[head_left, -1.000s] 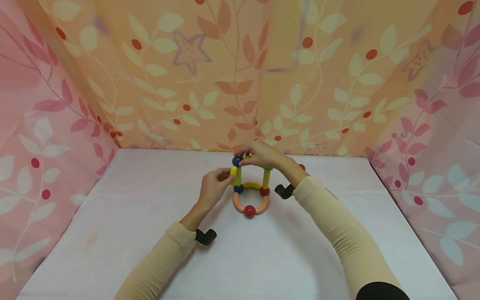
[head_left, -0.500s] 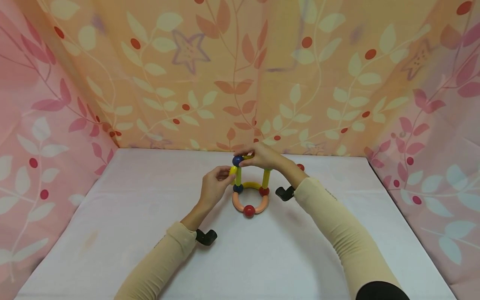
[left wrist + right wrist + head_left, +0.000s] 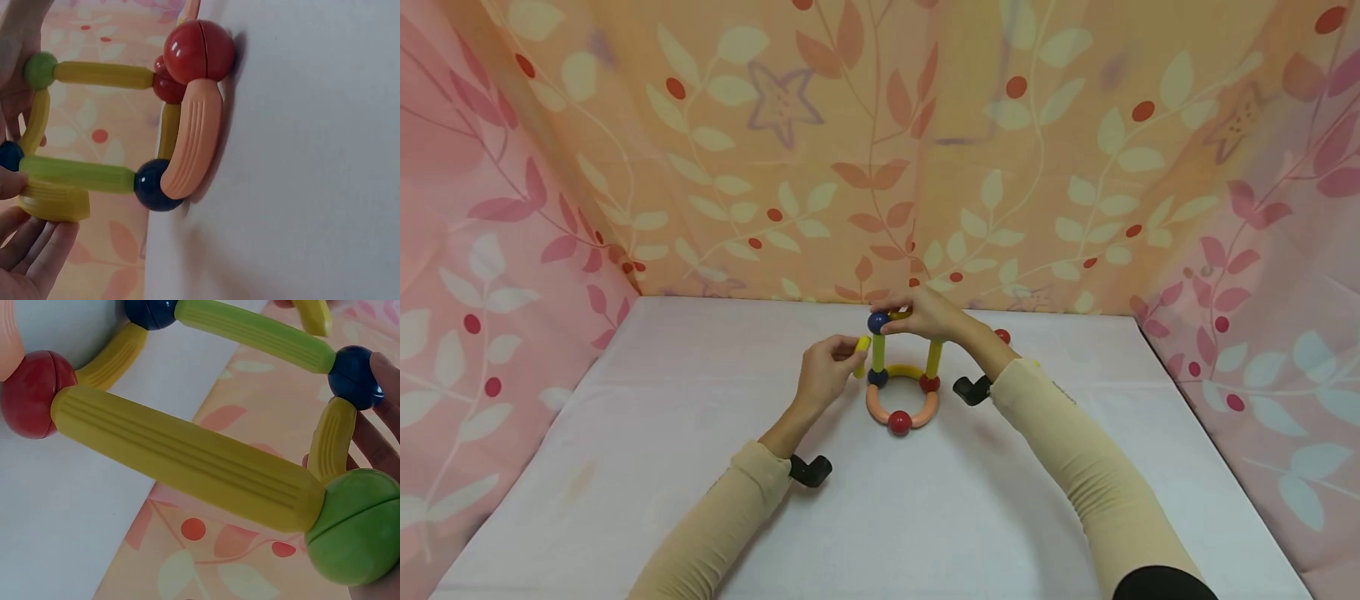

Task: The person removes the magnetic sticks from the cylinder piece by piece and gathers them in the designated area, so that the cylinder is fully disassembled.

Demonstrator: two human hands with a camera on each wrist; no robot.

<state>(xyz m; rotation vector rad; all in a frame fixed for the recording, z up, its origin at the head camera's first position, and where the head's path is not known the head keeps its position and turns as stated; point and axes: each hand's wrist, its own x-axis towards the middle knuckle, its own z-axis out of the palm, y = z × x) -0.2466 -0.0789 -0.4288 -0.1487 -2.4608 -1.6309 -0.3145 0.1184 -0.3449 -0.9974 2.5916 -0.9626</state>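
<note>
A magnetic ball-and-rod toy frame stands on the table. Its base ring joins salmon curved rods (image 3: 197, 137), a front red ball (image 3: 899, 422), a lower blue ball (image 3: 877, 378) and another red ball (image 3: 929, 383). From the ring rise a green rod (image 3: 878, 354) and a yellow rod (image 3: 187, 459). On top, a curved yellow rod (image 3: 332, 439) links the upper blue ball (image 3: 355, 376) and a green ball (image 3: 356, 528). My right hand (image 3: 928, 312) grips this top, fingers at the blue ball. My left hand (image 3: 823, 375) pinches a loose yellow rod (image 3: 59, 203) beside the green upright.
Behind the right forearm lies a red ball (image 3: 1002, 336), with a bit of yellow (image 3: 1036, 363) showing by the sleeve. The white-covered table (image 3: 700, 500) meets patterned curtains (image 3: 775, 167) at the back and sides.
The loose yellow rod in my left hand has shifted slightly left, so a narrow gap now shows between it and the green upright. My right hand stays at the top of the frame.
</note>
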